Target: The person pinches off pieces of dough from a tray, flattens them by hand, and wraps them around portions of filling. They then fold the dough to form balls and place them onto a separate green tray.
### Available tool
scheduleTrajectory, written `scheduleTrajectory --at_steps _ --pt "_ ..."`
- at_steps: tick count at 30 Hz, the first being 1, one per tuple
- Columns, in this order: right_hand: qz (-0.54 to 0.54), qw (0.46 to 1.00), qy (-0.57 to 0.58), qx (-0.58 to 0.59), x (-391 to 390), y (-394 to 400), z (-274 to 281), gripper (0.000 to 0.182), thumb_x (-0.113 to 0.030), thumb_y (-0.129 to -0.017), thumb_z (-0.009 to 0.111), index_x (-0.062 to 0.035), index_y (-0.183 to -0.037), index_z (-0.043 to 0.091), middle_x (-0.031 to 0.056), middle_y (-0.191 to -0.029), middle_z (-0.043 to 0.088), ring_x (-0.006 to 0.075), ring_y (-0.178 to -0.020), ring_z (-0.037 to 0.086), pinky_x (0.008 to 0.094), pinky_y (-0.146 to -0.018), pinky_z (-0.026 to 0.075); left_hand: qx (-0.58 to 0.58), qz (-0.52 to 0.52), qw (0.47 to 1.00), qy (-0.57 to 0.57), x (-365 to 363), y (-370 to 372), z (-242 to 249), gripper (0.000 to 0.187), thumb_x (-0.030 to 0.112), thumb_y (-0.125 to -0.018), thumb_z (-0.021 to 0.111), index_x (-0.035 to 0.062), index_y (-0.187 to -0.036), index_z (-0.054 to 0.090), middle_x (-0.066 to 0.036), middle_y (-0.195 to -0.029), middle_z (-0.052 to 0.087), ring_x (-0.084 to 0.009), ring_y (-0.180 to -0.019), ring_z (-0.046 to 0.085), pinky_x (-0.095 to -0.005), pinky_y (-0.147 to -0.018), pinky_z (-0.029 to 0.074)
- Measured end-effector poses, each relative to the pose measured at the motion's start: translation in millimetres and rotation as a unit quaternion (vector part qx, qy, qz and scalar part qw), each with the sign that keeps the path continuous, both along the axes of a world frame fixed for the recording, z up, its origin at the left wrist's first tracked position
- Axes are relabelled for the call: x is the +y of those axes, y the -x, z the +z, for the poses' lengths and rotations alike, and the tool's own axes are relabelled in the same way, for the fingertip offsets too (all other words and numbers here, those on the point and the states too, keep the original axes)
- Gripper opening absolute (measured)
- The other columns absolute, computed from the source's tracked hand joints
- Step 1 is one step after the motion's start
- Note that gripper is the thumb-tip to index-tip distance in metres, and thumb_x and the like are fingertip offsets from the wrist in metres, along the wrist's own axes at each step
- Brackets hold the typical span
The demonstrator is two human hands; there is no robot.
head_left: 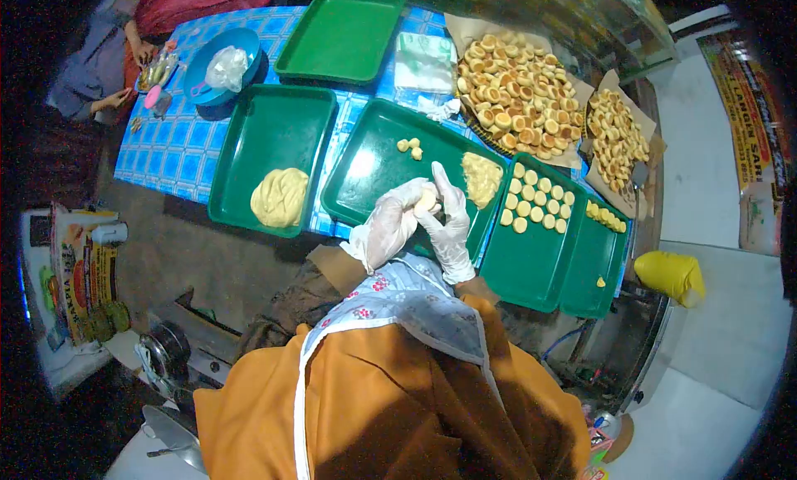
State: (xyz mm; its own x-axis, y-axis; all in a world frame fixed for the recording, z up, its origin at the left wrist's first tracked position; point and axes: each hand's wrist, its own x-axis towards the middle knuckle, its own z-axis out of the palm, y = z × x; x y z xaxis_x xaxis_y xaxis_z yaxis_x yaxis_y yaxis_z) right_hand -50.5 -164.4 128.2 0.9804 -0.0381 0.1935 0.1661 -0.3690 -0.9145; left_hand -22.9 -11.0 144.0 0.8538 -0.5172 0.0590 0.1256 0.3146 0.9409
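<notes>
Both hands wear white gloves and meet above the near side of the middle green tray (365, 160). My left hand (392, 227) has its fingers closed round a small pale dough piece (427, 201). My right hand (449, 231) is beside it, fingers stretched and apart, its thumb side close to the piece. Several small dough balls (410, 148) lie in the tray beyond my hands. A larger dough lump (481, 179) sits at the tray's right end. Flat round dough pieces (540, 199) stand in rows in the green tray to the right.
A dough mound (280, 198) rests in the left green tray (241, 139). Another green tray (340, 36) lies behind. Baked rounds (519, 90) fill a large platter, with more at the right (614, 135). A blue basin (245, 41) and another person's hands (143, 53) are far left.
</notes>
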Motion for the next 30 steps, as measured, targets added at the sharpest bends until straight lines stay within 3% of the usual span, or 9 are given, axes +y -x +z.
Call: scheduleTrajectory --at_steps 2,9,14,17,21,23,24,27,30 --pt "-0.022 0.998 0.04 -0.04 1 1 -2 0.082 -0.018 -0.078 0.081 -0.006 -0.152 0.048 0.0117 -0.137 0.06 0.0255 -0.113 0.057 0.0364 -0.103 0.045 0.237 -0.008 0.937 0.255 -8 3 -5 0.032 0.017 -0.109 0.043 -0.0028 -0.13 0.057 -0.011 -0.126 0.06 -0.0205 -0.119 0.057 -0.03 -0.106 0.045" --pt "-0.033 0.987 0.088 -0.133 8 5 -8 0.072 -0.019 -0.084 0.078 -0.0023 -0.148 0.05 0.015 -0.153 0.051 0.0318 -0.123 0.056 0.0425 -0.109 0.042 -0.04 0.061 0.997 -0.034 -2 2 20 0.027 0.009 -0.105 0.05 -0.0028 -0.127 0.058 -0.01 -0.122 0.062 -0.0202 -0.113 0.06 -0.0301 -0.1 0.047" --pt "-0.027 0.978 0.111 -0.175 11 2 3 0.063 -0.018 -0.086 0.074 -0.0005 -0.144 0.055 0.0186 -0.141 0.059 0.0351 -0.121 0.056 0.0452 -0.104 0.045 -0.08 0.126 0.978 -0.148 -6 1 -1 0.035 0.016 -0.098 0.059 -0.002 -0.128 0.061 -0.016 -0.119 0.066 -0.0268 -0.114 0.063 -0.0358 -0.103 0.047" --pt "-0.024 0.971 0.173 -0.163 8 2 -1 0.064 -0.016 -0.083 0.073 0.0017 -0.143 0.056 0.0186 -0.13 0.064 0.0351 -0.116 0.057 0.045 -0.1 0.046 -0.246 0.167 0.916 -0.269 -2 -2 -12 0.035 0.012 -0.091 0.058 0.0022 -0.123 0.067 -0.02 -0.124 0.067 -0.0348 -0.119 0.064 -0.0428 -0.105 0.048" --pt "-0.089 0.992 0.08 -0.027 13 7 -14 0.062 -0.01 -0.089 0.072 -0.0005 -0.147 0.053 0.0139 -0.132 0.066 0.0266 -0.118 0.061 0.0366 -0.102 0.048 -0.246 0.173 0.9 -0.317 -7 -5 -32 0.037 0.008 -0.088 0.057 -0.0003 -0.122 0.069 -0.025 -0.126 0.066 -0.0394 -0.123 0.062 -0.0448 -0.107 0.047" --pt "-0.099 0.976 -0.19 0.027 16 1 -32 0.054 -0.009 -0.093 0.072 0.0016 -0.143 0.055 0.0102 -0.13 0.068 0.0163 -0.114 0.065 0.0301 -0.096 0.053 -0.293 0.194 0.879 -0.321 -13 -6 -31 0.03 0.007 -0.093 0.056 -0.0021 -0.119 0.069 -0.022 -0.121 0.068 -0.0334 -0.116 0.065 -0.0409 -0.103 0.05" --pt "-0.106 0.954 -0.277 0.051 16 0 -31 0.052 -0.009 -0.092 0.072 0.0019 -0.141 0.057 0.0098 -0.126 0.069 0.0142 -0.109 0.066 0.0277 -0.091 0.054 -0.107 0.174 0.958 -0.202 -24 -7 -34 0.026 0.008 -0.095 0.059 -0.0021 -0.117 0.07 -0.016 -0.117 0.069 -0.0266 -0.108 0.065 -0.0369 -0.097 0.051" --pt "-0.126 0.913 -0.36 0.142 5 0 -23 0.049 -0.009 -0.091 0.072 0.0016 -0.137 0.059 0.008 -0.117 0.072 0.0103 -0.099 0.068 0.0228 -0.079 0.055 0.262 0.14 0.954 0.036 -38 -13 -36 0.024 0.012 -0.099 0.064 -0.0017 -0.118 0.069 -0.006 -0.109 0.069 -0.0138 -0.095 0.064 -0.0294 -0.085 0.052" --pt "-0.132 0.891 -0.4 0.171 -9 6 -16 0.052 -0.012 -0.089 0.071 0.0011 -0.137 0.058 0.0078 -0.108 0.073 0.0094 -0.087 0.067 0.0211 -0.067 0.051 0.254 0.131 0.958 -0.029 -47 -10 -29 0.039 0.012 -0.097 0.066 -0.0038 -0.132 0.06 -0.005 -0.106 0.068 -0.0124 -0.091 0.062 -0.0261 -0.082 0.049"
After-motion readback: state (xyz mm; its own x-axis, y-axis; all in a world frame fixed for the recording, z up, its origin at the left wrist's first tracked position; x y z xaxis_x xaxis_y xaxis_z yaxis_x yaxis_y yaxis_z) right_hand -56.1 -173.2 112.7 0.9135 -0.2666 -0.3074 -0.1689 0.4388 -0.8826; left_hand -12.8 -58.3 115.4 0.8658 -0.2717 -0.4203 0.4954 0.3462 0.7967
